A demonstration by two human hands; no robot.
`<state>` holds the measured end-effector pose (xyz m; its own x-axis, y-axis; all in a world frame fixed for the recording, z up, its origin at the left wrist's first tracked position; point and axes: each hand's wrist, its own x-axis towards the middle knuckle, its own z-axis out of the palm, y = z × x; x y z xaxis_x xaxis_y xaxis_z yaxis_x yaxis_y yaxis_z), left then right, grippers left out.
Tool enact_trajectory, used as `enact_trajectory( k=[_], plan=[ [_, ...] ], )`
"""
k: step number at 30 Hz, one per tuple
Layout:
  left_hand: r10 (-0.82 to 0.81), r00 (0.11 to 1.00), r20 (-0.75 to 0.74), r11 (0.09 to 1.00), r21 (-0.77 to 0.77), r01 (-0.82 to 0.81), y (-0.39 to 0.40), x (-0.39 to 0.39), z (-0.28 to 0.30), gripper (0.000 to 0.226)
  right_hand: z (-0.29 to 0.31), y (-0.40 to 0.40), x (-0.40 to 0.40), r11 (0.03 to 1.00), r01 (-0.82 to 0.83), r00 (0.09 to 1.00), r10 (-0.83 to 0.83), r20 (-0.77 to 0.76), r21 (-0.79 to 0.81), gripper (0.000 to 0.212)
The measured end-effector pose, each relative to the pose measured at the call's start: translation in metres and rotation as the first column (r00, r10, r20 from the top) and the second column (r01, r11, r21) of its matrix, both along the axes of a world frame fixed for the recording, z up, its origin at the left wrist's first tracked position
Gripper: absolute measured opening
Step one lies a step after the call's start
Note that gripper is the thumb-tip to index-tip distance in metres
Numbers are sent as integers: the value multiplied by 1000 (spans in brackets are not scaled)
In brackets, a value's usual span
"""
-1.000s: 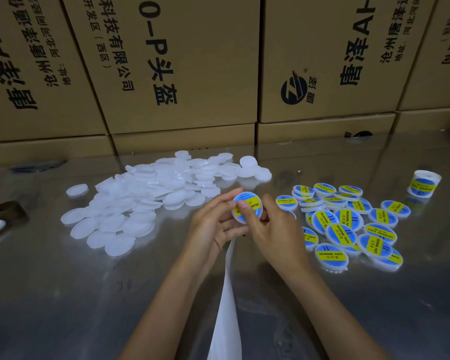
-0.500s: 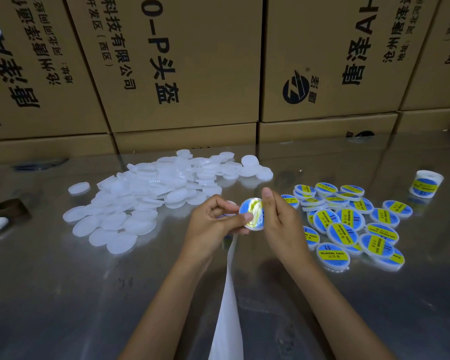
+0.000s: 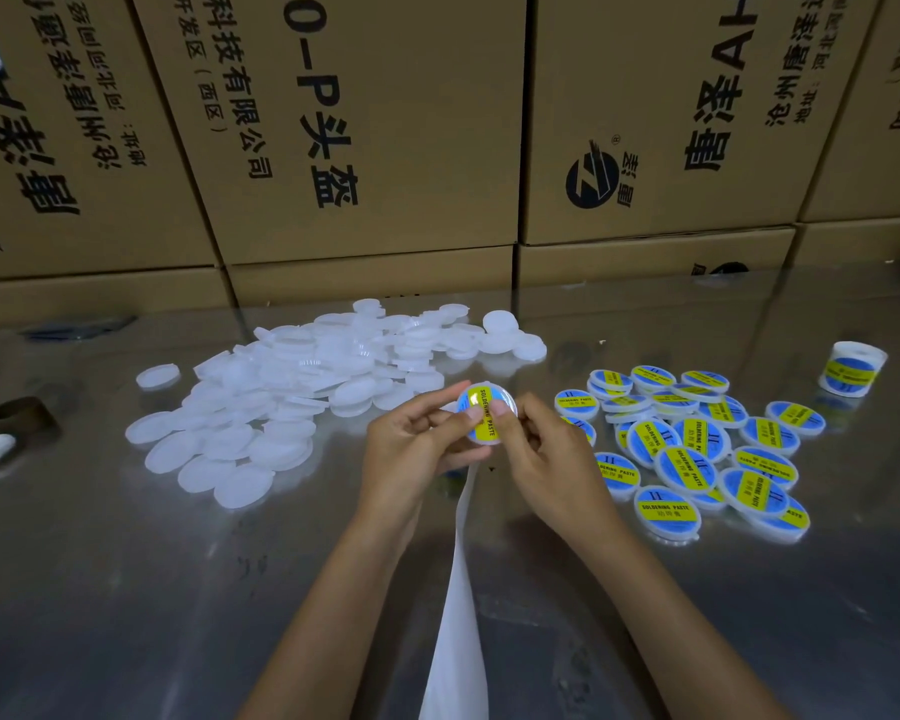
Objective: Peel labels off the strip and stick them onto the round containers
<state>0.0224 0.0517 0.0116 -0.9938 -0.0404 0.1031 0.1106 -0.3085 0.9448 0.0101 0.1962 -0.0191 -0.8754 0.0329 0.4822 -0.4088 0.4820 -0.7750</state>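
Both hands, L [image 3: 411, 449] & R [image 3: 546, 459], pinch labelled round container [image 3: 487, 414]; blank containers [image 3: 292, 402] at 10 o'clock, labelled pile [image 3: 697, 449] at 3.

Two hands [image 3: 481, 449], one held container [image 3: 487, 414]

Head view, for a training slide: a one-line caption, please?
Both hands, left hand and right hand, hold a labelled container between the unlabelled pile and the labelled pile.

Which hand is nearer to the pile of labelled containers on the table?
Right. The right hand is just beside the labelled pile; the left hand is farther away, toward the blank white pile.
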Motion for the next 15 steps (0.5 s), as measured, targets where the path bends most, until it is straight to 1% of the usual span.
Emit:
enact_trajectory(
  k=[4,6,8,10,12,15],
  plan=[
    [11,1000,17,1000,11,-11,0,1,2,21,-2,1,-1,998,31,998,-28,-59,45,37],
    [26,999,21,1000,5,-26,1,0,1,19,-3,1,-2,998,58,995,-54,-81,40,36],
    [33,999,20,999,-16,-32,1,0,0,16,-4,2,-3,996,83,992,-80,-98,26,34],
    [35,999,16,997,-66,-34,1,-1,-2,15,-5,2,-4,996,94,991,-93,-100,11,36],
    [-8,1000,0,990,-137,8,0,-2,-3,18,-5,3,-5,997,80,992,-81,-93,-10,41],
    [-157,987,-33,966,-212,146,0,-1,-4,34,-4,2,-6,999,32,998,-33,-59,-26,40]
  ],
)
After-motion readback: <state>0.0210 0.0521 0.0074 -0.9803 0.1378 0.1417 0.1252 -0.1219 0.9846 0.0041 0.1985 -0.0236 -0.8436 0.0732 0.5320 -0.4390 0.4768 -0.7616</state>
